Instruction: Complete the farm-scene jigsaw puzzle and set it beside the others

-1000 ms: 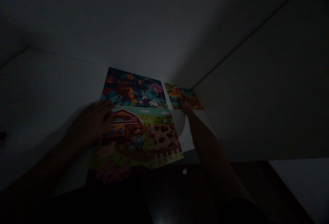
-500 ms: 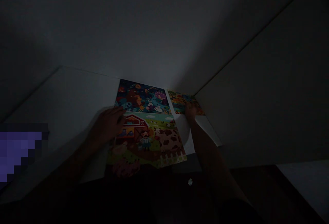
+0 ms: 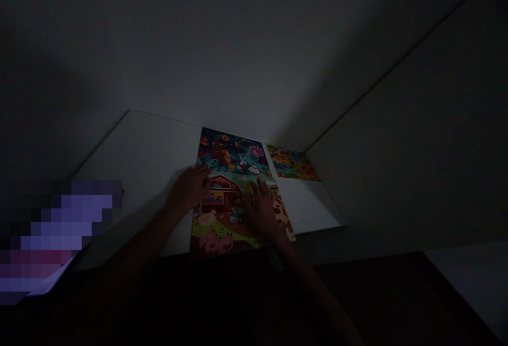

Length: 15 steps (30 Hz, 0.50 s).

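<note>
The scene is very dark. A farm picture puzzle (image 3: 222, 224) with a red barn lies at the near edge of a white table (image 3: 151, 155). My left hand (image 3: 188, 190) rests flat on its left edge, fingers spread. Across the puzzle's right half lies my right hand (image 3: 262, 211), flat with its fingers apart. Behind it lies a blue animal puzzle (image 3: 232, 153), and a smaller orange-green puzzle (image 3: 291, 163) sits to the right by the wall corner.
White walls meet in a corner just behind the puzzles. The table's front edge runs under the farm puzzle, which overhangs it slightly. A dark floor lies below, and a blurred purple patch (image 3: 51, 229) covers the lower left.
My right hand has left the orange-green puzzle and come down onto the farm puzzle's right half. The view has shifted, so the puzzles appear further right.
</note>
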### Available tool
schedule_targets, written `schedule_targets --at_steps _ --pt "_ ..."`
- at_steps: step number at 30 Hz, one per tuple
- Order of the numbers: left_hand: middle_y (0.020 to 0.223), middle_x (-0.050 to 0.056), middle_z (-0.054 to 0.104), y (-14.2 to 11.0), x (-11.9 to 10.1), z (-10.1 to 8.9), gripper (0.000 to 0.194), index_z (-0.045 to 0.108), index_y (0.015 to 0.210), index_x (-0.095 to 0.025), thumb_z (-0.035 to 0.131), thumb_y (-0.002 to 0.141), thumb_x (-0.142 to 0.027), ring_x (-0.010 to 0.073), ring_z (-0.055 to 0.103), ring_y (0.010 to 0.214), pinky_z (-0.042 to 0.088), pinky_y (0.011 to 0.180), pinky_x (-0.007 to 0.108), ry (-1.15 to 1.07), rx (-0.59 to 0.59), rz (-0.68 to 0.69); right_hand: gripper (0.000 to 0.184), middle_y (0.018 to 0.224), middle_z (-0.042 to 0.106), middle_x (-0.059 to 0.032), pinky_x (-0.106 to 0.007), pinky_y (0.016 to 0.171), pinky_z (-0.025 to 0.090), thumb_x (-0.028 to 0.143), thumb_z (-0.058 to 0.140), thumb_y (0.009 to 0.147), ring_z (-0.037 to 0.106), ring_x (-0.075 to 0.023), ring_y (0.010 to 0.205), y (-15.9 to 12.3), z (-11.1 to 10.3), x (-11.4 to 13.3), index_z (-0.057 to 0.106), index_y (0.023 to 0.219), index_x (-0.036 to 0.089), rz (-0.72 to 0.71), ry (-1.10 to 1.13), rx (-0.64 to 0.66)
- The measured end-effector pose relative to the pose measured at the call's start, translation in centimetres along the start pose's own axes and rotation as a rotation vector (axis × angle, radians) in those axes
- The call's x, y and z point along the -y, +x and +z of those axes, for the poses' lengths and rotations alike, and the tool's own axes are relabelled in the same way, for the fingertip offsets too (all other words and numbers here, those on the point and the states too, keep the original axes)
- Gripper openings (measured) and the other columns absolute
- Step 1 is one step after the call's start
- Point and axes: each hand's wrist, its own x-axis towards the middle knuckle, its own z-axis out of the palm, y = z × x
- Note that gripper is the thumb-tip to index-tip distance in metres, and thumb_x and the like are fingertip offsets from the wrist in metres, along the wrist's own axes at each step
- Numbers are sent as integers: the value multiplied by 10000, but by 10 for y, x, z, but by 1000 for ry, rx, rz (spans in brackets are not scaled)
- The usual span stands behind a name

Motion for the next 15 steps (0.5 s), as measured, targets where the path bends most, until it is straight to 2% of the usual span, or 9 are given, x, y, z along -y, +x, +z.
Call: schedule_targets --at_steps 2,5,15 --pt "1427 115 577 -1 -1 -1 459 620 1306 -121 388 932 -253 238 505 1355 333 1176 421 3 1 -4 634 1585 358 -146 -556 1183 210 559 444 966 268 -331 1487 -9 -1 14 429 1486 198 56 -14 79" --pt "1409 113 594 -1 0 -2 440 637 1278 -133 391 934 -254 232 524 1337 339 1172 422 4 4 -19 661 1588 360 -147 -560 1185 202 579 425 975 260 -338 1493 -11 -4 19 407 1508 190 116 -40 175" --pt "1353 90 641 -3 1 -2 397 677 1220 -189 422 923 -254 240 580 1271 377 1145 444 -34 -33 -24 681 1599 345 -128 -526 1202 181 594 391 981 240 -313 1504 -9 -12 19 389 1524 182 129 -90 237"
